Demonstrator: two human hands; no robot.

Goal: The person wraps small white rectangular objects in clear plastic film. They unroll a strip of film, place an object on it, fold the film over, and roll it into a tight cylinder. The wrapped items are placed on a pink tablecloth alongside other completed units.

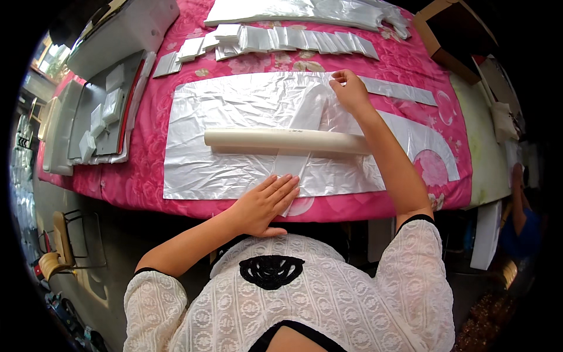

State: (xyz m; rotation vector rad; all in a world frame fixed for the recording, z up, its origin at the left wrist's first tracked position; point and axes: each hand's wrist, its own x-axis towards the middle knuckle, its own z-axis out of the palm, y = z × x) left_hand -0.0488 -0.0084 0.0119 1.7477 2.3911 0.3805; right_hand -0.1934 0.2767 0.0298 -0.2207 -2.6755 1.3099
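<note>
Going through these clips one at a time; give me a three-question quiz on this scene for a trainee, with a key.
1. Multiple choice: What lies across the silvery sheet?
a) a pair of scissors
b) a pale tube
c) a wooden ruler

2. True or false: The right hand is closer to the person's body than the left hand.

3. Short answer: What colour is the floral cloth under the sheet?

Key:
1. b
2. False; the right hand is near the sheet's far edge, while the left hand is at its near edge.
3. Pink
</note>
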